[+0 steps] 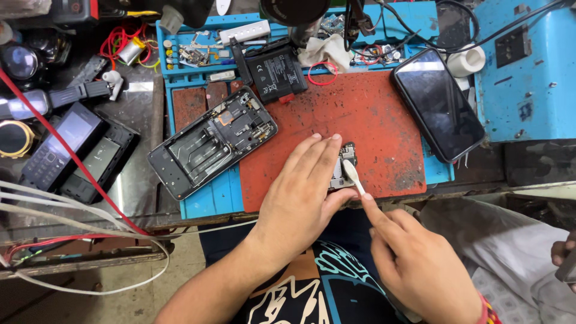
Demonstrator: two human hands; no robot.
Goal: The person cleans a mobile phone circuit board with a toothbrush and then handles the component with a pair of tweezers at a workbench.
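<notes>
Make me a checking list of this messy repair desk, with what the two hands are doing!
Surface: red mat on a blue tray.
Job's things: small circuit board; white brush touching it.
Clutter: opened phone frame, black battery, dark phone, keypad phones.
Grippers: left hand pins the board; right hand pinches the brush.
Cables: red wire, white cables, black leads.
Surroundings: blue box; another person's hand.

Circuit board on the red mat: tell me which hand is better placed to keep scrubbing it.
Right. The right hand holds the white brush with its head on the circuit board; the left hand lies flat, pinning the board.
</notes>
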